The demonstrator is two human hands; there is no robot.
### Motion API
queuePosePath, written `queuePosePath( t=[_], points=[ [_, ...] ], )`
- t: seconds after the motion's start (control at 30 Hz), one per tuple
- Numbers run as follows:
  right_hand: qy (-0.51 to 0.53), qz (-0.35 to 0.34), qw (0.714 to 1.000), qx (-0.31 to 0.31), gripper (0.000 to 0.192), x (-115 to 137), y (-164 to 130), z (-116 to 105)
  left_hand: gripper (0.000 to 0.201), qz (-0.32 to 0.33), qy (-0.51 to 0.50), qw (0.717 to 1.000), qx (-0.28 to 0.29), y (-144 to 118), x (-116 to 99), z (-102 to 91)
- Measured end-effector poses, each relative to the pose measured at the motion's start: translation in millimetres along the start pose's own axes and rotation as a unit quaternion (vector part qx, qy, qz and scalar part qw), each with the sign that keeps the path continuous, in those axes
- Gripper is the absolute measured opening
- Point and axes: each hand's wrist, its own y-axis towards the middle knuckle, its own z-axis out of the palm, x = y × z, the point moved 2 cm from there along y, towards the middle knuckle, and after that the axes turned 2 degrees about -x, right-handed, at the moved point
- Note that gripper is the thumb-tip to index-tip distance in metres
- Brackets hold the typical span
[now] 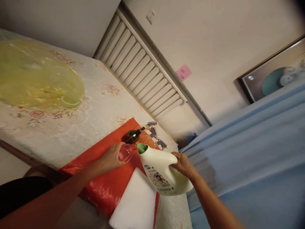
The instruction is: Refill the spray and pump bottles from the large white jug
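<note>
My left hand (113, 156) is wrapped round a see-through pink bottle (127, 152), held above a red plastic sheet (102, 184). With my right hand (184, 163) I grip the handle of a large white detergent jug (158, 168). The jug leans left, and its green spout (142, 148) is close to the pink bottle's mouth; whether they touch or liquid flows I cannot tell. Just beyond the bottle are a dark bottle (132, 136) with a black top and clear orange bottles (145, 140). Several grey trigger spray heads (153, 132) show beside them.
A white padded sheet (135, 202) lies on the red plastic below the jug. The table has a floral cover (95, 127), with a yellow translucent bag (40, 76) at left. Behind are a radiator (143, 63) and a wall; a blue curtain (238, 152) hangs at right.
</note>
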Motion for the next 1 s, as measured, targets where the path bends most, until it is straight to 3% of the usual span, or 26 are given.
queuePosePath(
  t=[0.3, 1.0],
  points=[
    [-0.025, -0.023, 0.999, -0.006, 0.014, -6.9, 3.5, -1.7, 0.076, 0.008, 0.032, 0.999, 0.009, -4.4, -7.8, -2.0],
    [-0.063, -0.021, 0.998, -0.015, 0.015, 8.0, -0.4, -8.1, 0.078, 0.005, 0.030, 0.999, 0.014, -5.4, -7.5, -1.0]
  ],
)
